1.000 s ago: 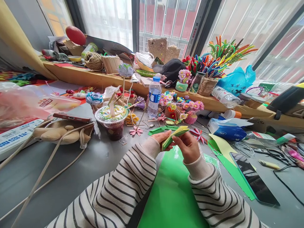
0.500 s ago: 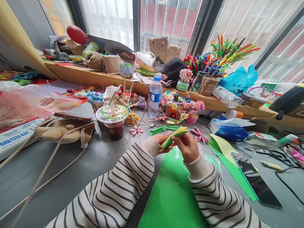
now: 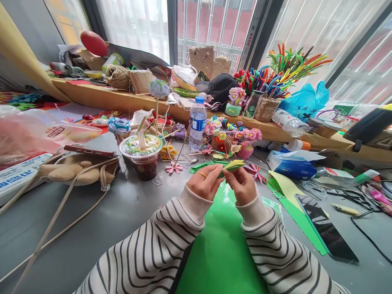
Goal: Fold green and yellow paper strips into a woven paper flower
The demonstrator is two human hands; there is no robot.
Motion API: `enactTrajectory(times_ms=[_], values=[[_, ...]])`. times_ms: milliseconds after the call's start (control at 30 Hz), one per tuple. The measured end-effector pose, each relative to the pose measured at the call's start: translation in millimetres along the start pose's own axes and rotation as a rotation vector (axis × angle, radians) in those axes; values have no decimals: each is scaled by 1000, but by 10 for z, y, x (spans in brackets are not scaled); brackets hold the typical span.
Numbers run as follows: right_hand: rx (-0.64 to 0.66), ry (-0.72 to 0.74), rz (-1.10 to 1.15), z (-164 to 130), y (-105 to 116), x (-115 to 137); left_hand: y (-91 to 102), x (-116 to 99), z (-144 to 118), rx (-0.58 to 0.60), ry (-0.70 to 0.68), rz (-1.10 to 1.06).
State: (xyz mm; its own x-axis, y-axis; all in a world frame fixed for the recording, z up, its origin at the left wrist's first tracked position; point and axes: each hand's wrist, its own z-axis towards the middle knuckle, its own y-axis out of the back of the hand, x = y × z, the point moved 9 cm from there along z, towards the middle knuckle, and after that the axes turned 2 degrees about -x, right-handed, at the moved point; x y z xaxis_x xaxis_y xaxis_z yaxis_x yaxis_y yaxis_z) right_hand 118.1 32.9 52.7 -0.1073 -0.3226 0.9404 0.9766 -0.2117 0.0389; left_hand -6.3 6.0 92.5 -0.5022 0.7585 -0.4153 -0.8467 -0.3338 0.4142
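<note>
A folded green and yellow paper piece (image 3: pixel 234 164) is held between my two hands, above a green sheet (image 3: pixel 225 245). My left hand (image 3: pixel 206 182), with a ring on one finger, is closed on its left end and hides most of that part. On the other side my right hand (image 3: pixel 241 184) pinches the piece between thumb and fingers. Green folded strips (image 3: pixel 202 166) lie on the table just beyond my left hand. A red and white folded paper flower (image 3: pixel 256 173) rests beyond my right hand.
To the left stands a lidded drink cup (image 3: pixel 142 157), beside a tan bag (image 3: pixel 78 169) with long straps. A water bottle (image 3: pixel 197 126) stands ahead, near crocheted flowers (image 3: pixel 245 139). On the right lie a phone (image 3: pixel 326 228), scissors (image 3: pixel 358 198) and a blue tissue pack (image 3: pixel 289 165).
My left hand has turned over, so its back now faces me and covers more of the paper piece. The right hand keeps its pinch. The whole view has shifted slightly.
</note>
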Motion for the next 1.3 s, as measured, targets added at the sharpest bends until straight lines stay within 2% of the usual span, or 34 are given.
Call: enactTrajectory(times_ms=[67,167,400,733,1067,1300], values=[[0,-1,14,-4,3,1,-72,-29,-22,11,-27,49],[-7,-13,49,-9,8,-1,-145,1,-32,34,26,29],[8,-14,114,-14,-16,16,-235,208,-31,127,379,-268],[-7,24,65,-24,-7,24,-338,360,-99,134,617,-477],[-22,31,65,-12,-8,-15,-371,396,-127,67,659,-620],[-44,-19,102,-12,-3,-120,-265,370,-98,52,559,-429]])
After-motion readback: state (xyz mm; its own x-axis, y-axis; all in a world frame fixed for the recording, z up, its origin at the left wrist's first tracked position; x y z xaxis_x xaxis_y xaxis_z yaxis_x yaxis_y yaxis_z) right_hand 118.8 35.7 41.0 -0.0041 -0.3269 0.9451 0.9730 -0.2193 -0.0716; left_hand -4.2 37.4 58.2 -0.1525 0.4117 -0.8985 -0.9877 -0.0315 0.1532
